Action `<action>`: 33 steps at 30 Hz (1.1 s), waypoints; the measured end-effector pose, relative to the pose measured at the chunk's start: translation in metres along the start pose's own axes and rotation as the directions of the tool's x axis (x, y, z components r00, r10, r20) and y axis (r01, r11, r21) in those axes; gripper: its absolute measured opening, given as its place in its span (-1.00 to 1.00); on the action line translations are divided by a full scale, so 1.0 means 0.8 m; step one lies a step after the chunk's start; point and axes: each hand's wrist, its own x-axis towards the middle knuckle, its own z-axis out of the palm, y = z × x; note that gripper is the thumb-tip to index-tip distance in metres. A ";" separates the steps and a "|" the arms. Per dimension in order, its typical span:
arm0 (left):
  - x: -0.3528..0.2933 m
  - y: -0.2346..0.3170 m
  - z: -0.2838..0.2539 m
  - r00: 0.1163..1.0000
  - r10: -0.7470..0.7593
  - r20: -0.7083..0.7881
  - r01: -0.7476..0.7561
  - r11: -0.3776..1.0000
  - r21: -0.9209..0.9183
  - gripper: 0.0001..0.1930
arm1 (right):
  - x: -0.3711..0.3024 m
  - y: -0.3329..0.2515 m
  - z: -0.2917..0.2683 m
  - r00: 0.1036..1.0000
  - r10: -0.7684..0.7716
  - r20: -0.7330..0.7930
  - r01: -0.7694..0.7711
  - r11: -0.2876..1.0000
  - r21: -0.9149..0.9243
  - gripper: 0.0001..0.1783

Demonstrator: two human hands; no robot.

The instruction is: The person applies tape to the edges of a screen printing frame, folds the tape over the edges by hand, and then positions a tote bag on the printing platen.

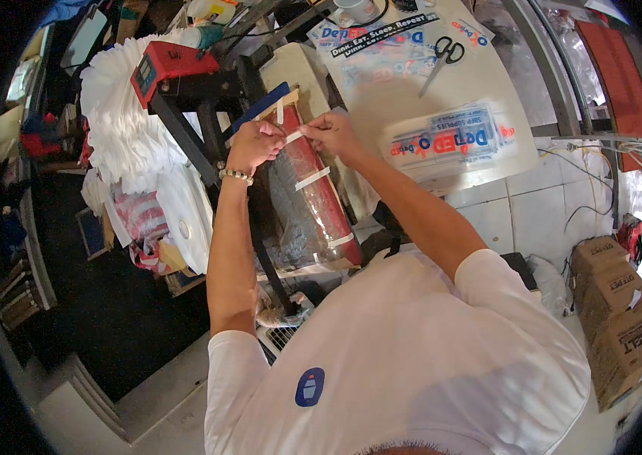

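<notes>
Pinching a short white strip (294,137) between both hands: right hand (330,136) is gripping one end with thumb and forefinger, left hand (255,144) is curling its fingers closed at the other end. Strip is spanning the gap between the hands, over the upper part of a long red panel (308,161). More white tape (313,179) is crossing the panel lower down. Beaded bracelet (236,177) is circling the left wrist. Scissors (433,74) are lying on the cream tabletop (382,102) to the right, near printed sheets (450,138).
</notes>
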 end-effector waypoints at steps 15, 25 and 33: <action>-0.012 0.002 -0.003 0.912 0.305 -0.275 -0.022 0.705 0.709 -0.62 | 0.017 0.013 -0.010 0.991 -0.132 0.000 0.129 0.974 -0.187 -0.54; 0.014 -0.067 0.006 0.922 0.248 -0.297 -0.167 0.947 0.273 -0.47 | 0.008 -0.015 -0.005 0.990 -0.015 0.137 0.044 0.977 -0.206 -0.51; -0.078 -0.006 0.056 0.858 0.465 -0.216 -0.384 0.862 0.332 -0.83 | -0.018 0.015 -0.041 0.995 0.011 0.095 -0.014 1.000 0.026 -0.68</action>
